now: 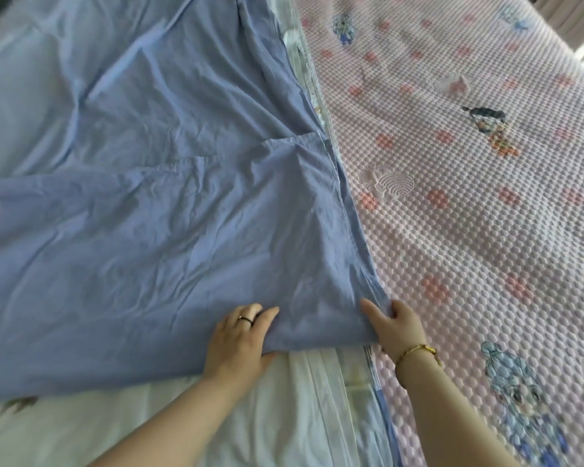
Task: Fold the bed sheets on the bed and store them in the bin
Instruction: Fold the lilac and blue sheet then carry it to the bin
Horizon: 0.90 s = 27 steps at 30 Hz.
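Head view shows our two hands at the near edge of the blue sheet (155, 230), which lies spread over the left part of the bed, wrinkled, with one layer folded over another. Our left hand (240, 335) is on the near hem of this sheet: the fingers lie on top of the cloth and the thumb sits at the edge below, so this grip holds the hem between them. On one finger we see a dark ring (244, 319). Our right hand (397, 328) is at the near right corner of the sheet; its fingers curl round the corner and the thumb lies along the cloth, so this grip is closed on the corner. A gold bracelet (415, 350) is on the right wrist. To the right of the sheet, the pink quilted bed cover (469, 203) with red flower spots and cartoon figures is bare. Under our forearms lies white bedding (216, 416). Along the right border of the sheet, a narrow striped cloth (304, 62) shows from below it.
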{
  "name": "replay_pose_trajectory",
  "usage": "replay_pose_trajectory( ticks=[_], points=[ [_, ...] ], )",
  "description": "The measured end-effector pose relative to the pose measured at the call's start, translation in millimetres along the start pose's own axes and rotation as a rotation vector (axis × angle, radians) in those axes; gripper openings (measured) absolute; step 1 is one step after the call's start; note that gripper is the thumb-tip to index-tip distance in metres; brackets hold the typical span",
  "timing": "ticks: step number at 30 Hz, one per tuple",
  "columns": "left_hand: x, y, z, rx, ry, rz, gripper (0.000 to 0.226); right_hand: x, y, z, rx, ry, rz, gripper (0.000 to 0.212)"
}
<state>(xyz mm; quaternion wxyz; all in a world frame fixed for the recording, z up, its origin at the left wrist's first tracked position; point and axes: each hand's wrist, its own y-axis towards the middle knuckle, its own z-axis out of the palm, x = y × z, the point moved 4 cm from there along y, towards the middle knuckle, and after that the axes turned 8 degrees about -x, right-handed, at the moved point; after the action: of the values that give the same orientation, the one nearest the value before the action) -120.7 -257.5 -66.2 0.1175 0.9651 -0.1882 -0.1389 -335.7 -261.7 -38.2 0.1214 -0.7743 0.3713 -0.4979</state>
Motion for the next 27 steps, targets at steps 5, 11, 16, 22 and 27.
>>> replay_pose_trajectory(
  ticks=[5, 11, 16, 22, 27],
  points=[
    [-3, 5, -16, -0.057, 0.046, -0.034, 0.043, 19, 5, 14, -0.011, -0.319, -0.173, 0.036],
    [-32, 3, -52, -0.09, -0.101, 0.039, 0.045, 7, -25, -31, -0.099, -0.074, -0.236, 0.038],
    [-83, -1, -74, -0.022, -0.161, 0.091, 0.042, 0, -40, -81, -0.107, 0.025, -0.269, 0.039],
    [-137, -13, -71, 0.107, -0.189, 0.121, 0.05, -11, -60, -139, -0.165, 0.067, -0.317, 0.043],
    [-158, -47, -40, 0.282, -0.217, 0.112, 0.041, -77, -60, -137, -0.159, -0.027, -0.201, 0.025]
  ],
)
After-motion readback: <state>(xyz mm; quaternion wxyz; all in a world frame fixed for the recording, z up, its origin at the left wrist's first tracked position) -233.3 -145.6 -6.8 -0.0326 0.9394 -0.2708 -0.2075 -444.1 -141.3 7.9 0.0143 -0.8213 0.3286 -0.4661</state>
